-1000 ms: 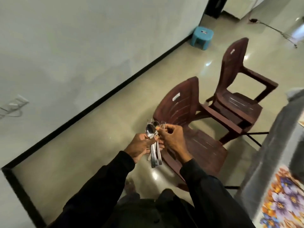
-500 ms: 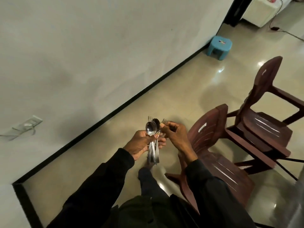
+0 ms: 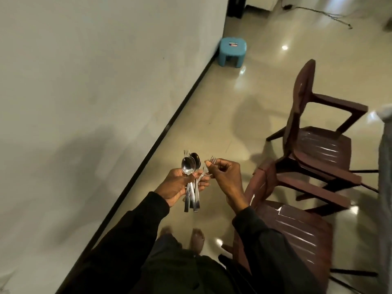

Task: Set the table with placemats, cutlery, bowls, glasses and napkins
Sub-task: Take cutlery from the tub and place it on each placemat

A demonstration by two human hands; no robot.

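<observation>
Glossy beige floor (image 3: 222, 115) runs along a pale wall (image 3: 84, 81), with a black skirting strip (image 3: 169, 128) where the two meet. Far ahead a small blue stool (image 3: 233, 50) stands against the wall, and a thin cable (image 3: 318, 12) trails over the floor near the top of the view. On my right are two dark brown plastic chairs. The near chair (image 3: 297, 234) has its seat just beside my right arm, and the far chair (image 3: 305, 115) stands behind it, seen side-on.

My left grip (image 3: 177, 184) is closed round a bundle of cutlery (image 3: 192, 194), held upright in the air in front of me, above the floor. The handles hang down below my palm. Above my fingers a bright spoon (image 3: 186, 166) faces me, with a darker spoon (image 3: 196, 159) just behind it and the tines of a fork (image 3: 186, 152) behind both.

My right grip (image 3: 224, 174), just beside the left, pinches a second fork (image 3: 213, 160) near its neck between thumb and forefinger. Its tines point up and its handle slants down toward my left fingers. I cannot tell whether that handle touches the bundle.

Black sleeves (image 3: 127, 240) cover both my arms, and my bare feet (image 3: 198, 238) show on the floor below the cutlery.
</observation>
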